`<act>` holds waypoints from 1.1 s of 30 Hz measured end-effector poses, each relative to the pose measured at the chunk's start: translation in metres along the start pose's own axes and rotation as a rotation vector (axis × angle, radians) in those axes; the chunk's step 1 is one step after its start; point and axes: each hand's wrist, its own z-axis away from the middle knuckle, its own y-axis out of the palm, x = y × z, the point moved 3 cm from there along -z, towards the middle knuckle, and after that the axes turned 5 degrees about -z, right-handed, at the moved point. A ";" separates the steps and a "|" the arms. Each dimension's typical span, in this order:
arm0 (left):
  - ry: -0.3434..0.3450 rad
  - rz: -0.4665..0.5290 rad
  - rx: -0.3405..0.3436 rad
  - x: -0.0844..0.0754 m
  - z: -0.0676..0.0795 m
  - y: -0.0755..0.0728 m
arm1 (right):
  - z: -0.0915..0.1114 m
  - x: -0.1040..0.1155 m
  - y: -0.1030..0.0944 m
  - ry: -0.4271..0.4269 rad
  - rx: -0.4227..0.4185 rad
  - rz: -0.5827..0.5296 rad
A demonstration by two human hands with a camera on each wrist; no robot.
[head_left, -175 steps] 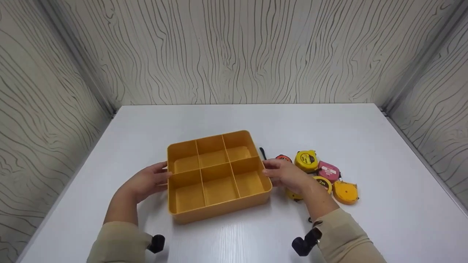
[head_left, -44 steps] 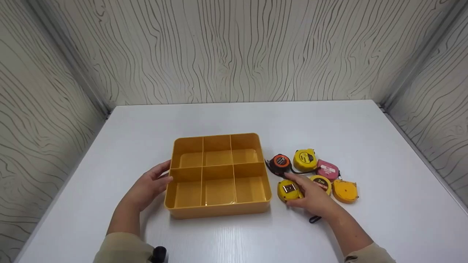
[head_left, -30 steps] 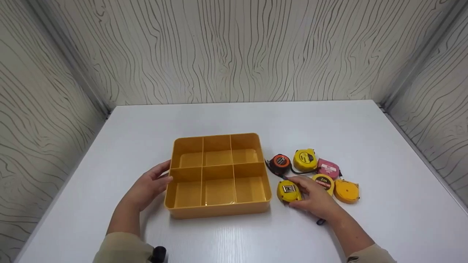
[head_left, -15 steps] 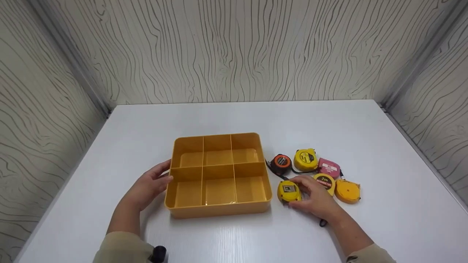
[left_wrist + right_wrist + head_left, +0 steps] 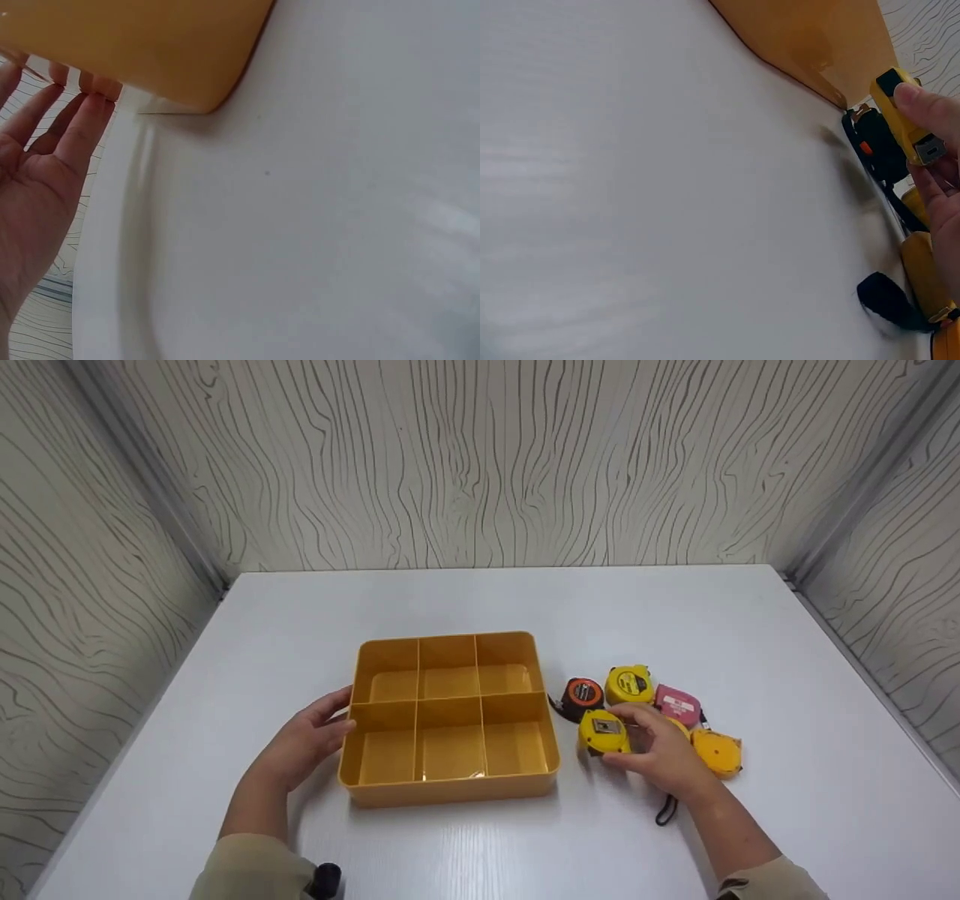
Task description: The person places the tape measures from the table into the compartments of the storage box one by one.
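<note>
My right hand (image 5: 667, 754) pinches a yellow tape measure (image 5: 604, 731) between thumb and fingers, just off the right side of the box. In the right wrist view this tape measure (image 5: 904, 120) is raised over the table, its metal end hook showing. My left hand (image 5: 304, 742) rests its extended fingers against the left wall of an orange-yellow box (image 5: 450, 793) with several compartments, none holding anything. The left wrist view shows the fingertips (image 5: 97, 105) at the box's outer wall. A black and orange tape measure (image 5: 583, 696) lies right behind the held one.
Beyond my right hand lie another yellow tape measure (image 5: 630, 684), a pink one (image 5: 678, 705) and an orange-yellow one (image 5: 718, 753). One more yellow case is mostly hidden by the hand. A black strap loop (image 5: 666, 811) sticks out below the wrist. Patterned panels (image 5: 480, 465) enclose the white table (image 5: 465, 600).
The box was straightened, then my right hand left it and took the yellow tape measure. That tape measure has just risen and shifted slightly back and right. The left hand stays at the box.
</note>
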 end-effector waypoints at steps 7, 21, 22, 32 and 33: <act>0.022 0.018 0.010 -0.003 0.000 0.000 | -0.002 0.011 -0.010 -0.039 0.001 -0.079; -0.001 -0.019 0.001 -0.002 -0.002 -0.001 | -0.006 0.040 -0.026 -0.099 -0.045 -0.117; -0.003 -0.017 -0.001 -0.002 -0.002 -0.001 | -0.006 0.043 -0.028 -0.100 -0.048 -0.118; 0.003 -0.006 0.002 -0.001 -0.001 -0.001 | -0.012 0.066 -0.044 -0.139 -0.035 -0.156; 0.001 -0.006 -0.001 -0.001 -0.001 -0.001 | -0.013 0.069 -0.045 -0.157 -0.035 -0.151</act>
